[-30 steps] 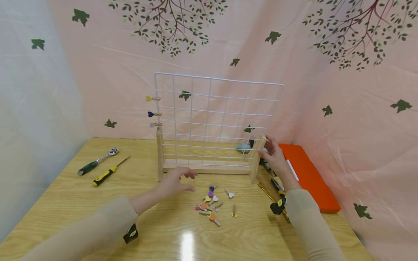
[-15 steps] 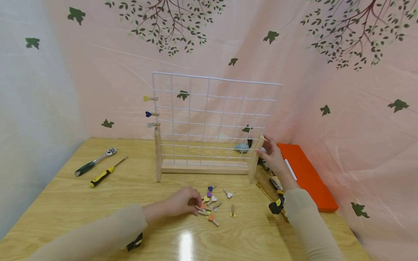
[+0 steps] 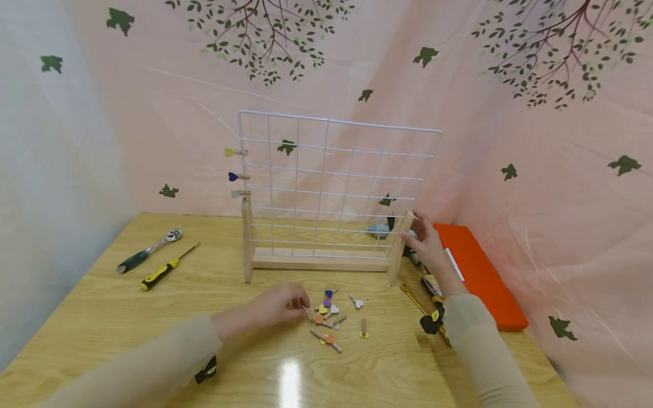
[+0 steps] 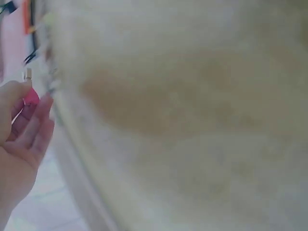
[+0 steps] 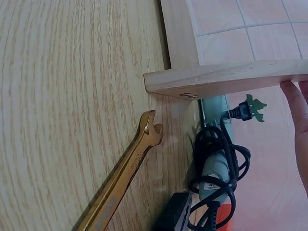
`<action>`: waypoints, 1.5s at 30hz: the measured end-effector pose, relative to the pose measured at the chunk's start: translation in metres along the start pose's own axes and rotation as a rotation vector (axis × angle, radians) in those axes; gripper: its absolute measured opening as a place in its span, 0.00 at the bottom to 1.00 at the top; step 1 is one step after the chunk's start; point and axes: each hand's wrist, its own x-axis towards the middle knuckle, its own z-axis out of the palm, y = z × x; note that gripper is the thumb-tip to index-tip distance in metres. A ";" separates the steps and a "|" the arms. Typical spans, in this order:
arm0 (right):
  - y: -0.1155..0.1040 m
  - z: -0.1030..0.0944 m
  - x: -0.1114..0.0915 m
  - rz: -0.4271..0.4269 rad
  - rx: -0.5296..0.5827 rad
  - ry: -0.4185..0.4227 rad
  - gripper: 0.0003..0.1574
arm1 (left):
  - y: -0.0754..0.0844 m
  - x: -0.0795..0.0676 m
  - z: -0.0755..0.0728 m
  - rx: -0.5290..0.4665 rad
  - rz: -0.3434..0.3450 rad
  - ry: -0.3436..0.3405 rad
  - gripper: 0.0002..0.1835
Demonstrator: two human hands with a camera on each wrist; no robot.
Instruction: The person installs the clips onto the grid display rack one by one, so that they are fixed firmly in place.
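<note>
My left hand (image 3: 278, 306) pinches a mini wooden clothespin with a pink heart (image 4: 31, 96) between thumb and fingertips, just left of the pile. Several more heart clothespins (image 3: 330, 338), in orange, yellow, white, purple and blue, lie loose on the table. Behind them stands a white wire grid (image 3: 328, 120) in a wooden stand (image 3: 318, 264). Clipped along its left edge are a yellow clothespin (image 3: 230, 152), a dark blue one (image 3: 233, 177) and a pale one (image 3: 238, 194). My right hand (image 3: 428, 246) holds the top of the stand's right post (image 5: 226, 79), thumb in front.
A ratchet (image 3: 150, 251) and a yellow-black screwdriver (image 3: 165, 273) lie at the left. To the right are a golden wrench (image 5: 125, 168), pliers (image 3: 431, 287) and an orange-red case (image 3: 482, 280). A power tool with a coiled black cord (image 5: 231, 163) lies behind the right post.
My left hand has come down from near the stand to the pile, taken the pink clothespin and drawn slightly back left. The right hand stays at the post.
</note>
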 end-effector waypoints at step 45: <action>-0.024 0.008 -0.005 0.014 0.074 0.006 0.37 | 0.040 0.038 -0.259 -0.479 -0.155 1.374 0.08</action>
